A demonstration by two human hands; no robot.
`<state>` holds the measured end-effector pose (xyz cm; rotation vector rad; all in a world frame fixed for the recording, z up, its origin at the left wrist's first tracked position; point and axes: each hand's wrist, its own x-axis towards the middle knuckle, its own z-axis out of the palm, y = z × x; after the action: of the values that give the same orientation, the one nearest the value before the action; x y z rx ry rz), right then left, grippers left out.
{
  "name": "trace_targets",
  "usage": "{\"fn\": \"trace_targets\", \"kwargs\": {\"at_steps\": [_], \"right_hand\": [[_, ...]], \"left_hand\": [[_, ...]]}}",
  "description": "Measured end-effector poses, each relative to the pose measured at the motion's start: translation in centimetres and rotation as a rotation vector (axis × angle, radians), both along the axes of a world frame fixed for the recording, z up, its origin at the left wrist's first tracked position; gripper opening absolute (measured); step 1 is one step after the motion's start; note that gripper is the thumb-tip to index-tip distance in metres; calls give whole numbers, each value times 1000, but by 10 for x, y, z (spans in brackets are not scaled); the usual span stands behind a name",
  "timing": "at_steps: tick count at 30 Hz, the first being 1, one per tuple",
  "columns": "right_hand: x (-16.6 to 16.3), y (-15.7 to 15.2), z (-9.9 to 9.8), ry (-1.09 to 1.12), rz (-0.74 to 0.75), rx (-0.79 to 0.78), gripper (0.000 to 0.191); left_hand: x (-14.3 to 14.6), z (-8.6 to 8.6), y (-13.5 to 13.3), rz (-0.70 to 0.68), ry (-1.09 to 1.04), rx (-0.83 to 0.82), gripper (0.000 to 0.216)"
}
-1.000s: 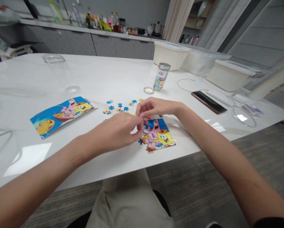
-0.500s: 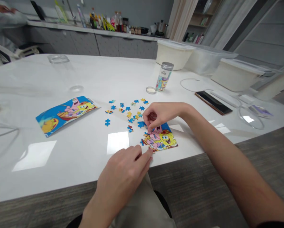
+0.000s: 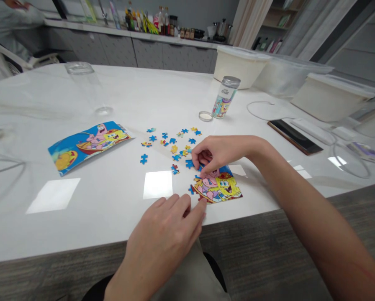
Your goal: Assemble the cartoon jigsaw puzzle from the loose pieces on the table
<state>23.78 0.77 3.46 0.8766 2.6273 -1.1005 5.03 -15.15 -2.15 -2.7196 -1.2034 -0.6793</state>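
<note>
A partly built cartoon jigsaw [image 3: 220,188] lies near the front edge of the white table [image 3: 80,188]. My right hand [image 3: 219,154] hovers over its upper left corner, fingers curled in a pinch on a small blue puzzle piece. My left hand [image 3: 165,234] rests at the table's front edge, fingers stretched out, fingertips touching the jigsaw's lower left corner. Several loose blue and yellow pieces [image 3: 171,144] are scattered just beyond the jigsaw. A printed reference picture [image 3: 87,144] lies to the left.
A small printed jar [image 3: 225,98] and its lid [image 3: 205,116] stand further back. A dark phone [image 3: 296,136], a cable and white lidded tubs [image 3: 240,65] are at the right. A clear glass [image 3: 87,85] stands at the back left. A person sits at far left.
My left hand has drawn back from the right hand to the table's front edge, where it now lies flat. My right hand has settled lower over the jigsaw's corner.
</note>
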Motion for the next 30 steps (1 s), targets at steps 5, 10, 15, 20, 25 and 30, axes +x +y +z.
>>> {"fn": "trace_targets", "kwargs": {"at_steps": [5,10,15,20,25,30], "right_hand": [[1,0,0,-19,-14,-13,21],[2,1,-1,-19,-21,-13,21],[2,1,-2,-19,-11,-23,20],[2,1,-3,-15,0,-18,21],[2,1,-1,55,41,36,21],[7,4,3,149,1,186,22]], "left_hand": [[-1,0,-1,7,47,5,23],[-1,1,-1,1,82,16,23],[-1,2,-1,-8,93,40,26],[-2,1,-1,-28,86,37,26],[-2,-1,-2,58,-72,33,22],[-1,-1,-1,92,-147,1,26]]}}
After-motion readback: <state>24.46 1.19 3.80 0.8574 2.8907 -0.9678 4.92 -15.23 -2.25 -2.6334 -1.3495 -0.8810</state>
